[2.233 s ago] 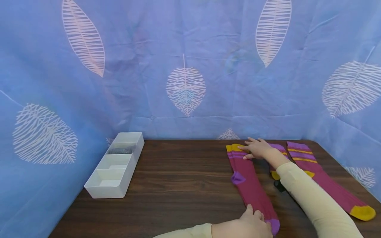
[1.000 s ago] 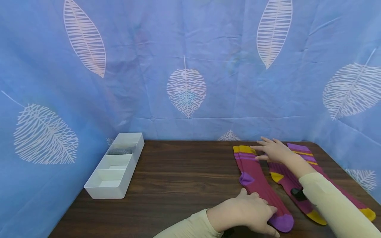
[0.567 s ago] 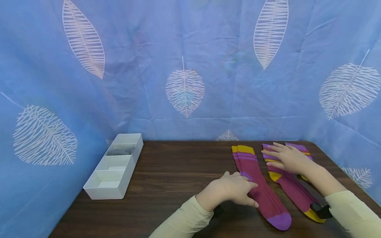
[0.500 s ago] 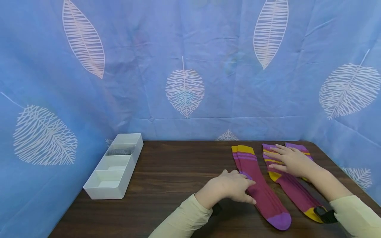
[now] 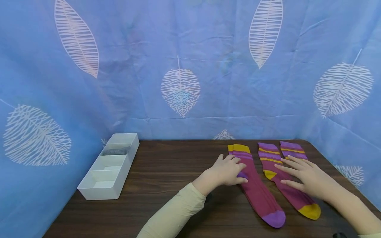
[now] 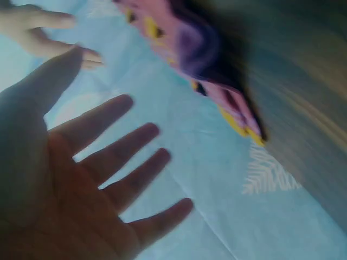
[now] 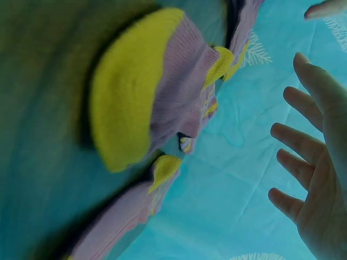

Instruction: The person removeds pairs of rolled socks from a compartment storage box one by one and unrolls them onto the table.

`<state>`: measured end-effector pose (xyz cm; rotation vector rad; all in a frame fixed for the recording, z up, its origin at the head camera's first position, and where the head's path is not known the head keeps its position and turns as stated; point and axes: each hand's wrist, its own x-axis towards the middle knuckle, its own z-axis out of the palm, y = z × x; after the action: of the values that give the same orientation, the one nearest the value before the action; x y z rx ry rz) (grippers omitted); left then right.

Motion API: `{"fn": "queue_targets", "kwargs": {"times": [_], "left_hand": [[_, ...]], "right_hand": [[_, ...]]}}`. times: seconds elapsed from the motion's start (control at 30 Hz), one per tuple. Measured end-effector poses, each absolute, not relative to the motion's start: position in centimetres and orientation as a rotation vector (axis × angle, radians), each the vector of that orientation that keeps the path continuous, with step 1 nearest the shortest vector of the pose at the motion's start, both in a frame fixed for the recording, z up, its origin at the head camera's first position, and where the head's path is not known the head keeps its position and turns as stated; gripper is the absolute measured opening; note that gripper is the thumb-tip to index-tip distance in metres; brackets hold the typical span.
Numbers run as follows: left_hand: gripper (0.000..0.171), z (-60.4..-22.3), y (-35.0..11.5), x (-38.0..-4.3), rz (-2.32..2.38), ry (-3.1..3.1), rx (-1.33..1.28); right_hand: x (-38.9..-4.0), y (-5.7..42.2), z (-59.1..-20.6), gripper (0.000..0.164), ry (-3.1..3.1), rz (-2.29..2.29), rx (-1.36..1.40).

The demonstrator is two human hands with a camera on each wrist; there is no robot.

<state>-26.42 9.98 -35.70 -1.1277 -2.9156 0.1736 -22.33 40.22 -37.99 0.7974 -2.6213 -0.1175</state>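
Two maroon socks [image 5: 262,195] with yellow cuffs and purple toes lie one on the other. My left hand [image 5: 224,171] is over their purple heel, fingers spread; its palm [image 6: 81,189] shows bare in the left wrist view. To the right lies a maroon sock [image 5: 293,193] with a striped purple-and-yellow cuff and yellow heel and toe. My right hand [image 5: 311,180] hovers by it with spread fingers, holding nothing. A similar striped sock [image 5: 291,147] is farther right, mostly hidden behind this hand. In the right wrist view, a yellow toe [image 7: 127,97] is close to the camera.
A white divided box [image 5: 126,172] stands at the left of the dark wooden table [image 5: 178,172], with a dark grey fuzzy thing [image 5: 116,151] in one compartment. Blue leaf-patterned cloth [image 5: 208,99] hangs behind and at both sides.
The stacked socks shifted right earlier, then lay still. My left hand has left their toe and moved forward to the heel. My right hand has left their cuffs, going right and back.
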Motion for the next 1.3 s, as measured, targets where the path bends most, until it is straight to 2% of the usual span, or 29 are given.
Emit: {"fn": "queue_targets", "kwargs": {"times": [0.33,0.6,0.9,1.3], "left_hand": [[0.053,-36.7,9.9,-32.4,0.294,-2.55,-1.281],[0.059,-38.3,10.6,-36.4,0.386,-2.529,-1.253],[0.072,-39.2,12.0,-38.1,0.562,-2.675,-1.146],[0.075,-40.8,13.1,-38.7,0.486,-2.787,-1.078]], "right_hand": [[-19.9,40.0,-38.2,0.068,-2.403,-0.034,0.997],[-18.0,37.7,-39.3,0.06,-2.278,0.065,1.223],[-16.5,36.2,-40.5,0.063,-2.435,0.001,1.274],[-16.8,36.0,-41.0,0.053,-2.707,-0.047,1.261]]}}
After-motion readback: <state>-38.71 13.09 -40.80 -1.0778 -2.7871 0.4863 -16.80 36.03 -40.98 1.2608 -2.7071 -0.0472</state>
